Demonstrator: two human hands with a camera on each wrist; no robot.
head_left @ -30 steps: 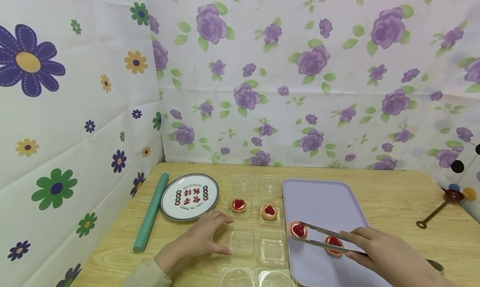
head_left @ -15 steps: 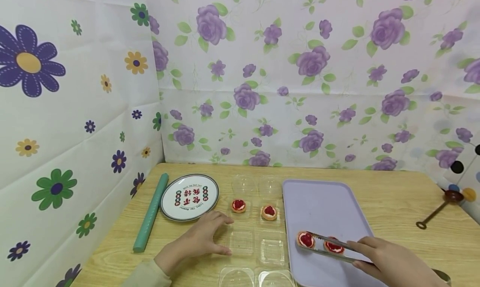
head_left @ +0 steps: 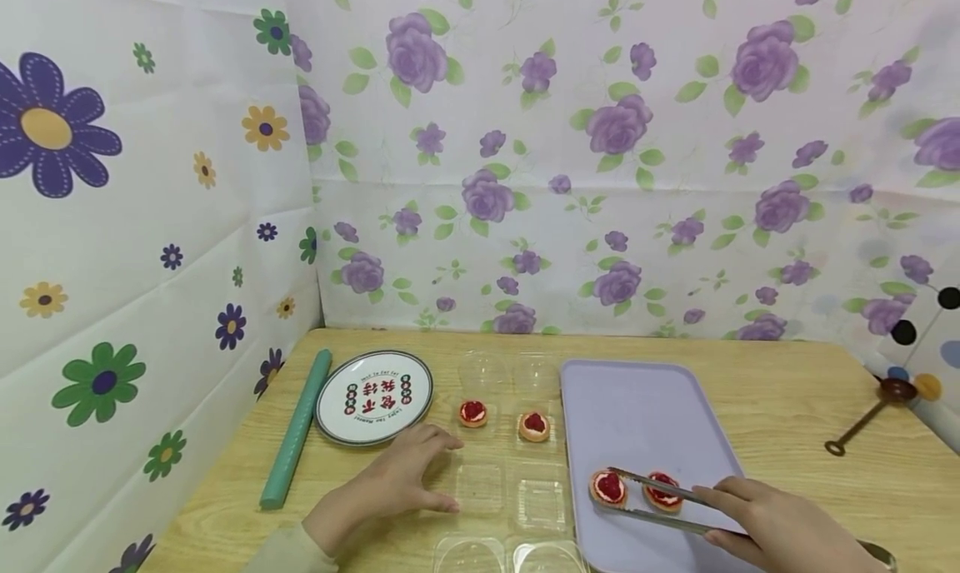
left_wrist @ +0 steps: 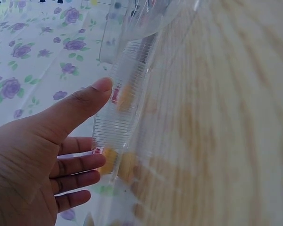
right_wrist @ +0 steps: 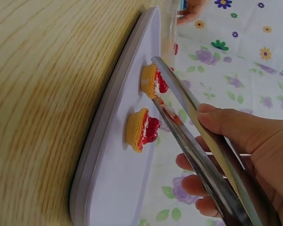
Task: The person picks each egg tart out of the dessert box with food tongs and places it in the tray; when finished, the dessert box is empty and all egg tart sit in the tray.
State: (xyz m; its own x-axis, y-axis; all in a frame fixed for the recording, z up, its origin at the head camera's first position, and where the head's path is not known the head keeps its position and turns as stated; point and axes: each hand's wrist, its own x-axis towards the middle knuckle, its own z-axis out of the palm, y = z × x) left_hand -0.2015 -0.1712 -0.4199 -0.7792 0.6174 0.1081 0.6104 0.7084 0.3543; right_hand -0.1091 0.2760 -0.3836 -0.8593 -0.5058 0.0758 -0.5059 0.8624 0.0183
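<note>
My right hand (head_left: 783,523) grips metal tongs (head_left: 660,519), thumb on one arm and fingers against the other. The tong tips stand either side of a tart (head_left: 608,489) with a red fruit topping, low over the lilac tray (head_left: 637,406). In the right wrist view this tart (right_wrist: 148,80) sits at the tray surface, with a second tart (right_wrist: 136,130) close by. My left hand (head_left: 397,477) has its thumb and fingers spread beside a clear plastic box (head_left: 480,487). In the left wrist view the box's ribbed wall (left_wrist: 115,125) stands just past the thumb.
Two more tarts (head_left: 472,413) (head_left: 534,426) sit in clear compartments at the middle. Clear lids (head_left: 483,371) lie open behind and in front. A white plate (head_left: 375,398) and a green rolling pin (head_left: 296,431) lie at left. A brown ladle (head_left: 870,411) lies at right.
The tongs and the tart between their tips have moved from the tray's left edge inward and nearer, beside the other tart. My left hand keeps its place; the head view has shifted slightly.
</note>
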